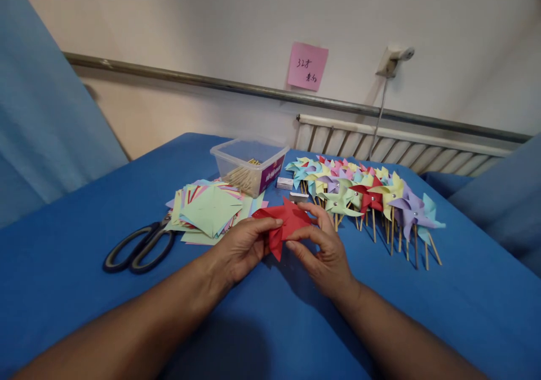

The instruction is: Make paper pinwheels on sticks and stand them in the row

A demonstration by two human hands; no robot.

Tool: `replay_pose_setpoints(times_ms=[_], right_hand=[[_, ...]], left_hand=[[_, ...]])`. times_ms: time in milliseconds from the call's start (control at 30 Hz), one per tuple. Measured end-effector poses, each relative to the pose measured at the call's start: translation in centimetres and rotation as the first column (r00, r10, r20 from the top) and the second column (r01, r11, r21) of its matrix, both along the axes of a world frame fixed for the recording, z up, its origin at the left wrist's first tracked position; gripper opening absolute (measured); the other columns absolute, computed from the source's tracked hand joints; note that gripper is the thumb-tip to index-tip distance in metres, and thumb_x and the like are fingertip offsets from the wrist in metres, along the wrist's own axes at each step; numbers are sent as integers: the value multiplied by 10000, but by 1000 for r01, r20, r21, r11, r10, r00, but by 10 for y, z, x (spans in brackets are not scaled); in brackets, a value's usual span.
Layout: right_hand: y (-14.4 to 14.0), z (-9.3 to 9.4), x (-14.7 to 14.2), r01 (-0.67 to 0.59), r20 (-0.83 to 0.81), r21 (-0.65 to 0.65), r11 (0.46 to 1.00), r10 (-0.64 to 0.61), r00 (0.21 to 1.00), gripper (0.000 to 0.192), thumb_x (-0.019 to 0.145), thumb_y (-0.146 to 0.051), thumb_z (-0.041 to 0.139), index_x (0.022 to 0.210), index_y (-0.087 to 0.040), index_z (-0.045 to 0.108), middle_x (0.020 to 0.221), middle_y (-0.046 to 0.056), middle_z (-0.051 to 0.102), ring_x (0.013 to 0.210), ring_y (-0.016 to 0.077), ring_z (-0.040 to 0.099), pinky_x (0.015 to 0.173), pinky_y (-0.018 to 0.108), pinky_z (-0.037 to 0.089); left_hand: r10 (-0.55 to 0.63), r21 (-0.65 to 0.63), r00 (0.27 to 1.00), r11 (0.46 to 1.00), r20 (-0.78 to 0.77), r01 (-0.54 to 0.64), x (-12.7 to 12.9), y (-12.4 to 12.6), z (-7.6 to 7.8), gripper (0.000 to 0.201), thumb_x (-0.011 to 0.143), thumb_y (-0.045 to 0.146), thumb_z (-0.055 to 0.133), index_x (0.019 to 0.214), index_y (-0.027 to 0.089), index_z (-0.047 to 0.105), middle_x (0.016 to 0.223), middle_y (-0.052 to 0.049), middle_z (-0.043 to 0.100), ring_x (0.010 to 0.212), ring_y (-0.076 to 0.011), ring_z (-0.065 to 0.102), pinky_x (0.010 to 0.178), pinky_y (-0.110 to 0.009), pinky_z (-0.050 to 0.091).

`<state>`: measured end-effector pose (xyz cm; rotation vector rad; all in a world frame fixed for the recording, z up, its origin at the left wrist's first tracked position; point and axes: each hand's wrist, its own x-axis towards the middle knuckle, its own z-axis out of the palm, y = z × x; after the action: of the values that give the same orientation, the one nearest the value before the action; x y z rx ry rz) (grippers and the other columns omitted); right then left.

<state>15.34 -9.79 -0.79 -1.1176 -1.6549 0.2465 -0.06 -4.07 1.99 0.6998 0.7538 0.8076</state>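
Between my two hands, above the blue-covered table, is a red paper pinwheel (291,220) with some of its points folded in. My left hand (249,244) grips it from the left, the thumb pressing on its face near the middle. At its right edge, my right hand (323,247) pinches the paper between thumb and fingers. No stick shows on this pinwheel. Close to my left hand lies a pile of cut paper squares (211,211), a pale green one on top. Black-handled scissors (141,247) rest with their blades hidden by the pile.
Behind the pile stands a clear plastic tub (249,163) holding wooden sticks (243,176). Small boxes (285,184) sit beside it. Many finished pinwheels on sticks (372,195) lie at the right. A metal rail (236,88) and radiator (338,137) run along the wall.
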Motion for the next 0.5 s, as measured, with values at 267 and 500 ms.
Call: replay_pose_setpoints(times_ms=[267,500], right_hand=[[2,0,1,33,-148,-111,993,-49,988,108,794,-228,629,688,-211,615,1134,65,567,1106,227,524,954,402,387],[5,-1,2,73,-225,-171,983,-111,968,122,766,-183,612,645,-203,603,1059,67,599,1040,217,560,934,385,391]], left_hand=[[-57,78,992,995,-111,66,2,-3,-9,225,686,177,718,910,152,715,800,-51,707,752,-176,649,711,-269,505],[-37,24,982,999,-184,42,3,-1,-7,223,651,190,762,865,151,714,795,-53,716,705,-152,646,733,-271,507]])
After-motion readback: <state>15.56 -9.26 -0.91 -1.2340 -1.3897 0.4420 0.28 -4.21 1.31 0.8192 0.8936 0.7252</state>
